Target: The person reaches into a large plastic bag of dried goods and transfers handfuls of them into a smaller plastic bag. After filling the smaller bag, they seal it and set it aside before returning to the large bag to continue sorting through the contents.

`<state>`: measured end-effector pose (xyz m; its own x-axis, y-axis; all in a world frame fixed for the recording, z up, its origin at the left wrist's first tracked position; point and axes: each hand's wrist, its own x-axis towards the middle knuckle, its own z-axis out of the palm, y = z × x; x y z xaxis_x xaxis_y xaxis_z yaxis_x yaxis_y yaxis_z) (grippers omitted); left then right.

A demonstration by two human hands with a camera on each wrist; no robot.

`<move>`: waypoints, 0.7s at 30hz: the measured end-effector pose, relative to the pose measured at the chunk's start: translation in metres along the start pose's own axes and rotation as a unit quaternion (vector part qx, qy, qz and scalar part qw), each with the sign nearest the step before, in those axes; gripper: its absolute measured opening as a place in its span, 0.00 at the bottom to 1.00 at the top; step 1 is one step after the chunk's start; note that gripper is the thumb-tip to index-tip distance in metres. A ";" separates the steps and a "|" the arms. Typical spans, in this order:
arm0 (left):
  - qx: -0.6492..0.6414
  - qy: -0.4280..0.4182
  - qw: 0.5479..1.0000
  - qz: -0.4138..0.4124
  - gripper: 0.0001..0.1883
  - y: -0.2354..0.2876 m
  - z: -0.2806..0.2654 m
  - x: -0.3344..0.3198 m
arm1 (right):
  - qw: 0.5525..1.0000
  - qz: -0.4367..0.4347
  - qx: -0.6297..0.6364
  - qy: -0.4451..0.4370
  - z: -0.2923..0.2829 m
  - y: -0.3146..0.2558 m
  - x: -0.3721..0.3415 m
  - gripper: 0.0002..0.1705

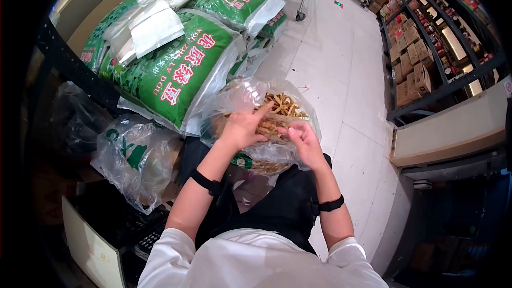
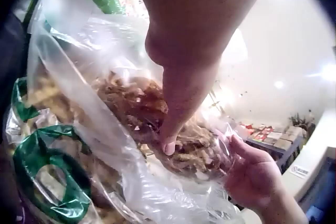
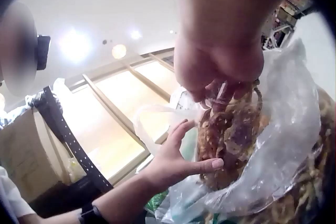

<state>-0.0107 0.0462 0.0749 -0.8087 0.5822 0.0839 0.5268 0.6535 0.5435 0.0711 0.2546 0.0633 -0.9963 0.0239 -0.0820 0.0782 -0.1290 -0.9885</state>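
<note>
A small clear plastic bag [image 1: 271, 127] packed with brown dried strips is held in both hands above a large clear plastic bag [image 1: 224, 101]. Loose brown dried strips [image 1: 287, 105] fill the large bag. My left hand [image 1: 245, 128] grips the small bag from its left, thumb [image 3: 212, 164] along one side and fingers toward the other. At the opposite end my right hand [image 1: 304, 141] pinches the small bag's gathered plastic [image 2: 227, 136]; the right wrist view has most of these fingers hidden behind the hand. Green print [image 2: 52, 176] marks the large bag.
Green and white sacks [image 1: 186, 69] are stacked at the left, with flat pale plastic bags [image 1: 154, 26] on top. A crumpled clear bag [image 1: 136, 154] lies by the left knee. Shelving with cartons [image 1: 413, 66] lines the right of the tiled aisle [image 1: 341, 74]. A cart wheel [image 1: 300, 16] stands ahead.
</note>
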 end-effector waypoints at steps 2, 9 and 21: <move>0.028 0.108 0.983 0.145 0.46 -0.007 0.008 0.005 | 0.991 -0.047 -0.105 -0.067 0.005 -0.012 -0.003 0.13; 0.019 -0.008 0.998 0.052 0.33 -0.009 0.006 0.011 | 0.934 -0.160 -0.316 0.051 0.018 -0.044 -0.008 0.14; -0.224 0.070 0.969 -0.081 0.34 -0.028 0.033 0.009 | 0.854 -0.272 -0.432 0.095 0.014 -0.070 -0.004 0.19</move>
<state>-0.0244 0.0494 0.0332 -0.9149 0.3988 0.0630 0.2501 0.4374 0.8638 0.0687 0.2494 0.1341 -0.8758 0.0190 0.4823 -0.3169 0.7309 -0.6044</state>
